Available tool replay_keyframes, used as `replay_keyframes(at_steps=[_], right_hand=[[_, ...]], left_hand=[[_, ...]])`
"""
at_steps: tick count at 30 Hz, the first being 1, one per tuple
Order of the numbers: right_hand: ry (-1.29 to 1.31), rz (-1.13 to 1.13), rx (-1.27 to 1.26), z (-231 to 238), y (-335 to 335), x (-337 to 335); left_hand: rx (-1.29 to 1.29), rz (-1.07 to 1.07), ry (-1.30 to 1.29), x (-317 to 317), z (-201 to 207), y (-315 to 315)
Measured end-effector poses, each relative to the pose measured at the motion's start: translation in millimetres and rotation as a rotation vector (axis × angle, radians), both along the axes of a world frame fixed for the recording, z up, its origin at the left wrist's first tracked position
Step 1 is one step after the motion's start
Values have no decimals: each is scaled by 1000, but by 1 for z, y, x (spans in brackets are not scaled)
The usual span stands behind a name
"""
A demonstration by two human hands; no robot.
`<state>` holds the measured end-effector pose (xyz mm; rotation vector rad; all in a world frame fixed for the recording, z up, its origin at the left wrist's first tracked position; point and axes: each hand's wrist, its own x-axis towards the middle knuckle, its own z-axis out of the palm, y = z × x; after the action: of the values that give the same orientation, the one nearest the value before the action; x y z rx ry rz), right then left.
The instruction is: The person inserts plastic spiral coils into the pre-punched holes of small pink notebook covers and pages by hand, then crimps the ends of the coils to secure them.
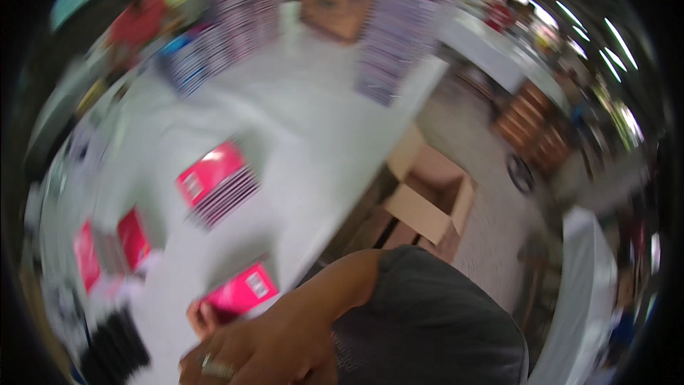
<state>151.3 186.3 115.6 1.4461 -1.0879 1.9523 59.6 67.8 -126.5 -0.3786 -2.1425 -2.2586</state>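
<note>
A pink book (246, 290) with a pale patch on its cover is low in the picture, over the white table. At its left end, the curled fingers of my left hand (201, 319) grip it; the rest of that hand is hidden. My right hand (260, 356), with a ring on one finger, crosses in front at the lower edge. Its back faces up and its fingertips are hidden or cut off, so what it holds cannot be seen. A neat stack of pink books (221, 178) sits farther up the table. The picture is blurred by motion.
Tall stacks of books (395, 43) stand along the far side of the white table (299, 128). Pink covers (110, 249) stand upright at left, near a black ribbed object (114, 349). An open cardboard box (427, 199) lies beyond the right edge. A person in red (139, 25) is at far left.
</note>
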Motion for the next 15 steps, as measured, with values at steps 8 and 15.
replay_keyframes(at_steps=[8,15], right_hand=[[210,-166,-153,17,18,40],[278,-9,-108,17,-5,20]], left_hand=[[1,-33,23,10,7,30],[110,-68,-25,7,12,13]])
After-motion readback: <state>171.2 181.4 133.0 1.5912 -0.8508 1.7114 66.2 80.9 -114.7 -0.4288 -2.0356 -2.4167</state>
